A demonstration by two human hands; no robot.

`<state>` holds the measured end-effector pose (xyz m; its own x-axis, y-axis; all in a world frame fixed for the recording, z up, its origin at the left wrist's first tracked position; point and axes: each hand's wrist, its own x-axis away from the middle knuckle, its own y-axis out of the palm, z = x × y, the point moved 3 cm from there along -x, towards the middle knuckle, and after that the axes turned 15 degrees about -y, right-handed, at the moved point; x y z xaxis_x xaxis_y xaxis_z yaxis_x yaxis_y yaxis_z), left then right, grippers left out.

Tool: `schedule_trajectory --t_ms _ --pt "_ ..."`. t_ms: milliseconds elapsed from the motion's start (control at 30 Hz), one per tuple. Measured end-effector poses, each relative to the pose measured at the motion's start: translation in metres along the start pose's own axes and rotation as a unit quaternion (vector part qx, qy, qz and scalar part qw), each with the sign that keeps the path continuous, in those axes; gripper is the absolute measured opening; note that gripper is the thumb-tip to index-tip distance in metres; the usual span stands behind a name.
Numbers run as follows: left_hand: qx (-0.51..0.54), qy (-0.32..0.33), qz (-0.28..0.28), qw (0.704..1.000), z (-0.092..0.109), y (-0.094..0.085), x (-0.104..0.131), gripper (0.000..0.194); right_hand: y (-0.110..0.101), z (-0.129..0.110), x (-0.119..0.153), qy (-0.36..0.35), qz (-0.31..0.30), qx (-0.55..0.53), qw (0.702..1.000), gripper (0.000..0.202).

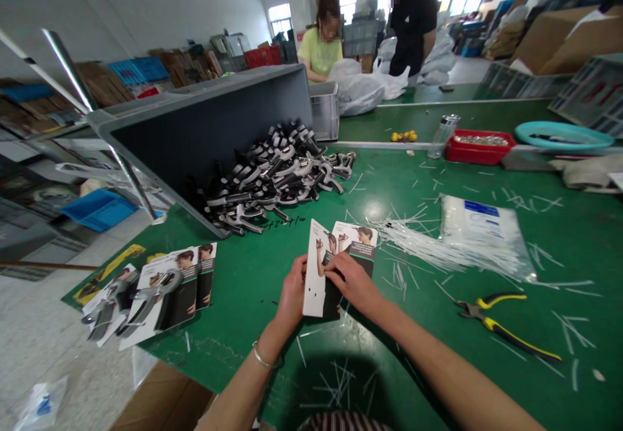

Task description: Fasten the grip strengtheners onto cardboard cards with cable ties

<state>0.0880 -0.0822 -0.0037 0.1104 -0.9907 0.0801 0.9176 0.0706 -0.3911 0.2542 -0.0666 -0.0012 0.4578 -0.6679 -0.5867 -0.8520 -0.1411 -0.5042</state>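
A printed backing card (315, 288) with small punched holes stands tilted up in front of me. Its left edge is gripped by my left hand (291, 295), whose fingers are partly hidden behind it. My right hand (354, 280) pinches the card near its right edge with bent fingers. Just behind and to the right, another printed card (366, 231) shows, partly covered by my right hand. On the left of the table, hand grip strengtheners (148, 304) in grey and black lie on more printed cards (189, 286).
A tipped grey crate (204, 103) spills a pile of hand grips (287, 171). White cable ties (418, 239) lie by a plastic bag (479, 230). Yellow-black cutting pliers (487, 319) rest at right. A red tray (479, 152) stands farther back. Two people work across the table.
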Motion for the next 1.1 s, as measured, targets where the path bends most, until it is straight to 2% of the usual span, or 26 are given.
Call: schedule_trajectory --t_ms 67,133,267,333,433,533,633,700,767,933,1000,1100 --pt "0.049 -0.028 -0.043 0.997 0.002 -0.006 0.001 0.036 0.001 0.000 0.001 -0.003 -0.001 0.006 1.000 0.011" --pt "0.100 -0.075 -0.087 0.988 0.003 -0.012 0.002 0.037 0.003 0.001 0.002 0.006 -0.002 0.010 1.000 0.011" --pt "0.092 -0.161 -0.094 0.978 0.002 -0.022 -0.001 0.048 -0.001 -0.001 0.004 0.023 0.007 0.025 0.999 0.010" --pt "0.108 -0.204 -0.106 0.967 -0.001 -0.020 -0.002 0.054 -0.012 -0.004 0.007 0.023 0.031 0.026 0.999 0.011" --pt "0.194 -0.249 -0.138 0.939 -0.005 -0.007 -0.004 0.056 -0.043 0.000 0.022 0.034 0.043 0.037 0.998 0.013" --pt "0.240 -0.236 -0.140 0.931 -0.007 0.013 -0.013 0.059 -0.088 0.020 0.052 0.095 0.023 0.135 0.986 0.012" --pt "0.218 -0.234 -0.160 0.934 -0.010 0.036 -0.026 0.054 -0.128 0.047 0.084 0.215 -0.031 0.251 0.943 0.007" --pt "0.190 -0.256 -0.160 0.934 -0.014 0.045 -0.031 0.048 -0.144 0.060 0.099 0.280 -0.072 0.279 0.916 0.004" --pt "0.196 -0.282 -0.157 0.926 -0.017 0.044 -0.031 0.044 -0.149 0.068 0.104 0.303 -0.094 0.275 0.908 0.001" --pt "0.308 -0.305 -0.211 0.876 -0.019 0.025 -0.010 0.051 -0.152 0.074 0.095 0.293 -0.101 0.225 0.924 0.009" --pt "0.314 -0.296 -0.207 0.878 -0.019 0.019 -0.004 0.054 -0.157 0.073 0.091 0.301 -0.096 0.203 0.927 0.006" --pt "0.275 -0.279 -0.177 0.903 -0.018 0.018 -0.004 0.055 -0.165 0.066 0.089 0.310 -0.067 0.157 0.935 0.009"
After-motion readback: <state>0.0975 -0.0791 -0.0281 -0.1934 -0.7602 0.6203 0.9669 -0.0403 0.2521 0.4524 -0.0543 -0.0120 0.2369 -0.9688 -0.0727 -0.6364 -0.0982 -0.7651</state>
